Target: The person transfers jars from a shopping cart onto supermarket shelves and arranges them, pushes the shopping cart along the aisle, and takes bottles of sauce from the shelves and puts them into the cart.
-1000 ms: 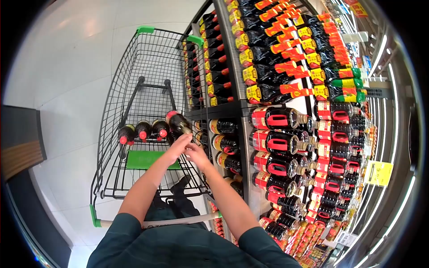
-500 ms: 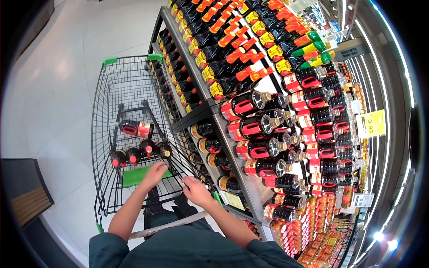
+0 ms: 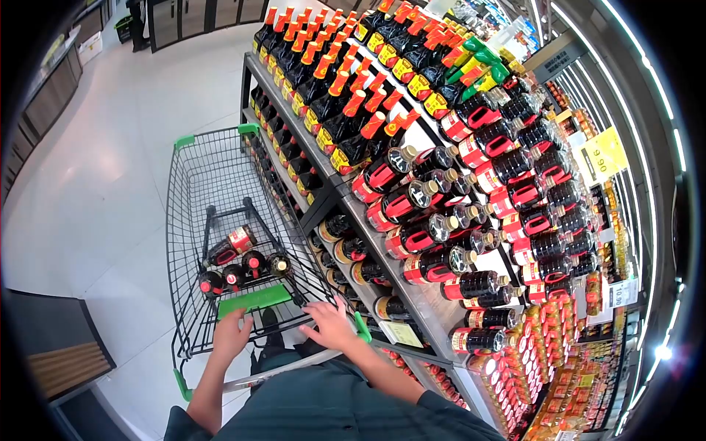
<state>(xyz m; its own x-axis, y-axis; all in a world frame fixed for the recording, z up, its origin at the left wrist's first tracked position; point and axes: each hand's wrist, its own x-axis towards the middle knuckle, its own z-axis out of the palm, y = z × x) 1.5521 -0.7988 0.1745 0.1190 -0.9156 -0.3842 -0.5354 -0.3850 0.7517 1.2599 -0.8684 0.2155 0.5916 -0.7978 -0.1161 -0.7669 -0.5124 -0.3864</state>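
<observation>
My left hand (image 3: 232,334) is over the near end of a black wire shopping cart (image 3: 175,246), fingers loosely stretched beside the green panel (image 3: 256,299). It holds nothing. My right hand (image 3: 331,325) hovers over the cart's near right side with fingers spread, also holding nothing. Below both hands runs the grey cart handle (image 3: 294,364). Inside the cart, a dark sauce bottle with a red and cream label (image 3: 239,240) lies tilted. Several upright dark bottles stand in front of it, one with a red cap (image 3: 254,262) and one with a yellowish cap (image 3: 279,264).
Right of the cart stands a shelf display (image 3: 334,184) packed with dark sauce bottles (image 3: 434,264) and orange-necked bottles (image 3: 331,121). Yellow (image 3: 603,156) and white price tags hang there. A dark cabinet (image 3: 55,338) is at the left. A person's legs (image 3: 137,26) show far off.
The view has tilted up, showing more of the aisle. My left hand has drawn back from the bottles to the left, and my right hand's fingers have spread. The lying bottle sits at a different angle.
</observation>
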